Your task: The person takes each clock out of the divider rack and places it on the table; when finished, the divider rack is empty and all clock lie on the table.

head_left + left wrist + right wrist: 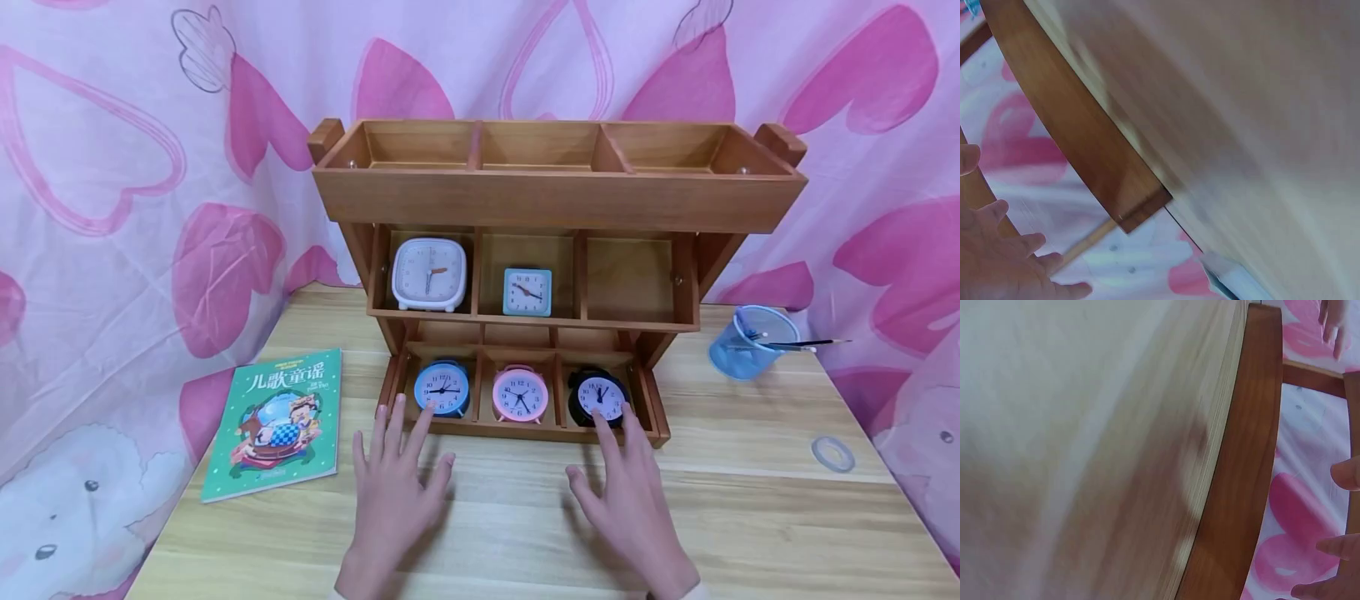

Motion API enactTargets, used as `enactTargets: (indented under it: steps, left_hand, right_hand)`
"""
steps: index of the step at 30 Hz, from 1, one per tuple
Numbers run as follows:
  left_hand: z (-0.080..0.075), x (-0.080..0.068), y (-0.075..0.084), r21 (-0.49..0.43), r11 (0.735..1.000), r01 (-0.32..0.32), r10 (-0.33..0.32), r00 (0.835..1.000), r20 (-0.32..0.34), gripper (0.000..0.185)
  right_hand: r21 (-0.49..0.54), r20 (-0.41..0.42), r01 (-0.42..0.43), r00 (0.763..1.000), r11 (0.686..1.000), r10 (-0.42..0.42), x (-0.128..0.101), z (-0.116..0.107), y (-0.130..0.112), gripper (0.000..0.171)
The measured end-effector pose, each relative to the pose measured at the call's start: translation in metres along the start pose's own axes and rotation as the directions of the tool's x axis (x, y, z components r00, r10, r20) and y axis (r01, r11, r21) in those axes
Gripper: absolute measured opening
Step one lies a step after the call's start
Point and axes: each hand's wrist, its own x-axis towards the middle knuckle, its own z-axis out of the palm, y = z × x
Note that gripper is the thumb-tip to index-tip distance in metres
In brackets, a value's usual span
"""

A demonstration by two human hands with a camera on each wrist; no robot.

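My left hand (396, 492) is spread with straight fingers in front of the shelf's lower left, its fingertips overlapping the blue alarm clock (442, 388) in the head view. With fingers extended, my right hand (630, 492) reaches toward the black alarm clock (598, 398); whether it touches cannot be told. Between them a pink alarm clock (521, 393) stands in the middle bottom compartment. On the middle tier are a white clock (429, 275) at left and a small teal square clock (527, 292) in the centre. Both wrist views show spread fingers beside the wooden shelf (555, 200).
A green children's book (273, 425) lies left of the shelf. To the right stand a blue mesh pen cup (752, 342) holding brushes and a roll of clear tape (832, 454). A pink heart-patterned curtain (480, 58) hangs behind the wooden table (517, 533).
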Motion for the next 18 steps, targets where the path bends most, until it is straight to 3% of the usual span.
enactTargets:
  steps: [8,13,18]
  left_hand:
    - [-0.009,0.029,-0.030,-0.179,0.983,0.039,-0.041,0.999,-0.008,0.068]
    - [-0.010,0.054,-0.053,-0.360,0.927,0.109,-0.069,0.990,0.123,0.065]
    - [-0.007,0.069,-0.069,-0.424,0.877,0.225,-0.108,0.953,0.283,0.062]
  right_hand:
    - [0.025,-0.025,0.021,0.999,0.999,-0.020,0.025,0.002,0.017,0.070]
    - [0.054,0.053,-0.023,0.998,0.998,0.021,0.043,0.005,0.026,0.064]
    - [0.067,0.085,-0.052,0.995,0.996,0.046,0.058,0.012,0.034,0.060]
